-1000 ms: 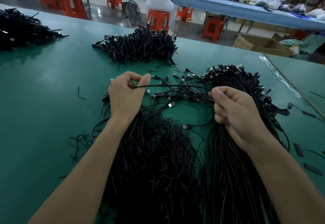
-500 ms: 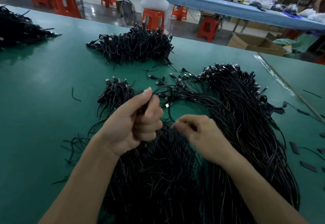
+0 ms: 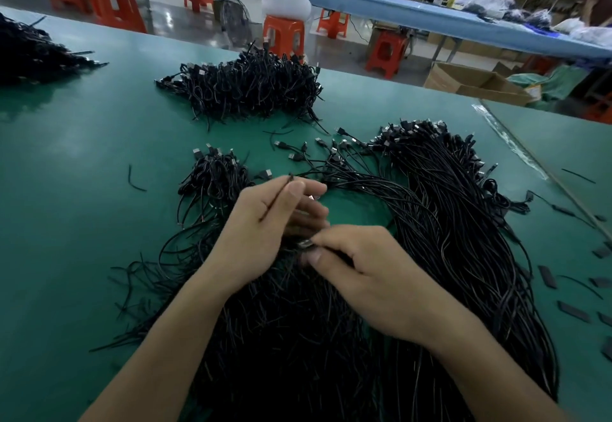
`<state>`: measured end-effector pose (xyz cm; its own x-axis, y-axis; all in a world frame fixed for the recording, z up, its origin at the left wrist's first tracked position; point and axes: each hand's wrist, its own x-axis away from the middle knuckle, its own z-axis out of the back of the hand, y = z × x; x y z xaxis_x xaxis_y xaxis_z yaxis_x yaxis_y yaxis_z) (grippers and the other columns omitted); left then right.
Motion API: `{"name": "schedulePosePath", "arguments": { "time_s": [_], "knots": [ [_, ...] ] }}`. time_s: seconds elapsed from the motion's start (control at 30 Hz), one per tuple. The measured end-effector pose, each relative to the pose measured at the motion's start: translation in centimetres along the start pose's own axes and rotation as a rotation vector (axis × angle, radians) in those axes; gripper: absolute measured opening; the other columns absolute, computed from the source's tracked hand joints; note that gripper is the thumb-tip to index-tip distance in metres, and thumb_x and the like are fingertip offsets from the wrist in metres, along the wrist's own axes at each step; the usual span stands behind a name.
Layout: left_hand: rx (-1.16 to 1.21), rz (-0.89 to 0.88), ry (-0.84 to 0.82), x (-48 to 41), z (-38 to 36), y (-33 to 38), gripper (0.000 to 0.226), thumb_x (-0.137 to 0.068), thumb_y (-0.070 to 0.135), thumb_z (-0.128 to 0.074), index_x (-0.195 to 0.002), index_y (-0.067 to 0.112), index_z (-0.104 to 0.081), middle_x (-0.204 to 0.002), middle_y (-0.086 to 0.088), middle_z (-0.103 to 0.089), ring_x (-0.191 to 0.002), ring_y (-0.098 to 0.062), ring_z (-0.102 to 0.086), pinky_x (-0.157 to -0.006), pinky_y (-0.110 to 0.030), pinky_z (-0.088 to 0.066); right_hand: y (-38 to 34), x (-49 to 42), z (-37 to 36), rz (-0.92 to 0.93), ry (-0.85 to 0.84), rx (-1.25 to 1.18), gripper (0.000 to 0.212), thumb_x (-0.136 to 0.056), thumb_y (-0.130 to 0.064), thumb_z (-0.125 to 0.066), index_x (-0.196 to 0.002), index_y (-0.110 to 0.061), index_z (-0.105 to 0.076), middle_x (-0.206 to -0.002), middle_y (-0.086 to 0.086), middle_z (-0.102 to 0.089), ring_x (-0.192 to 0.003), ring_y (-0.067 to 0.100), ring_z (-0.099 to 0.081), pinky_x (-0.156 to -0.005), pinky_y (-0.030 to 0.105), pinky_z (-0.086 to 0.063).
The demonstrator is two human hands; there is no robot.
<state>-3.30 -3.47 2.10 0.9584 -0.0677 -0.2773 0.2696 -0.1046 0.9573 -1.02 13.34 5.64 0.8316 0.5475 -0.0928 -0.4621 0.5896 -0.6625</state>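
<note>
Both hands are working close together above the loose cable heap [image 3: 281,349]. The left hand [image 3: 271,226] is pinching one thin black cable [image 3: 280,191] under the thumb, with the other fingers half-curled. The strand is running across the palm from roughly 7 to 1 o'clock, its tip poking out past the thumb.

The right hand [image 3: 374,279] is lying at 4 o'clock from the left, thumb and forefinger nipping a small metal plug [image 3: 305,243], the remaining fingers tucked. The plug is sitting just below the left fingertips, nearly touching — the right hand is the nearer. Cannot tell whether plug and strand are one piece.

Judging by this, a folding pass is coming, with the plug end going toward the left grip. A small coiled bundle [image 3: 215,180] is lying at 11 o'clock on the tabletop [image 3: 73,196] — a long uncoiled sheaf [image 3: 463,223] at 2 o'clock.
</note>
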Motion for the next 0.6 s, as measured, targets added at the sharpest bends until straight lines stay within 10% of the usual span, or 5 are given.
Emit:
{"name": "schedulePosePath", "arguments": {
  "time_s": [0.2, 0.33, 0.6],
  "knots": [
    [0.117, -0.107, 0.147, -0.3, 1.7, 0.1, 0.029, -0.104, 0.027, -0.040, -0.113, 0.025, -0.068, -0.096, -0.008, -0.076, -0.095, -0.028, -0.074, -0.083, -0.035, -0.060, 1.1, -0.1, 1.4, -0.102, -0.050, 0.025, 0.020, -0.100, -0.034, -0.053, -0.090, -0.030, -0.070, -0.075, -0.003, -0.068, -0.063, 0.014, -0.059, -0.057, 0.026, -0.046],
    [-0.212, -0.179, 0.046, -0.1, 1.0, -0.3, 0.029, -0.104, 0.025, -0.040, -0.116, 0.023, -0.067, -0.121, 0.006, -0.071, -0.122, -0.009, -0.061, -0.104, -0.029, -0.049, 0.3, 0.0, 0.7, -0.024, -0.077, -0.025, 0.022, -0.101, -0.029, -0.053, -0.082, -0.028, -0.065, -0.067, -0.008, -0.060, -0.057, 0.009, -0.052, -0.053, 0.022, -0.041],
    [-0.051, 0.113, -0.230, 1.0, -0.6, 1.0, 0.049, -0.101, 0.041, -0.040, -0.063, 0.015, -0.059, -0.052, 0.000, -0.057, -0.046, -0.014, -0.055, -0.051, -0.024, -0.048, 0.0, -0.6, 2.5, 0.083, 0.119, -0.118, 0.017, -0.097, -0.027, -0.061, -0.086, -0.027, -0.075, -0.077, -0.009, -0.073, -0.074, 0.011, -0.068, -0.072, 0.031, -0.054]
  ]
}}
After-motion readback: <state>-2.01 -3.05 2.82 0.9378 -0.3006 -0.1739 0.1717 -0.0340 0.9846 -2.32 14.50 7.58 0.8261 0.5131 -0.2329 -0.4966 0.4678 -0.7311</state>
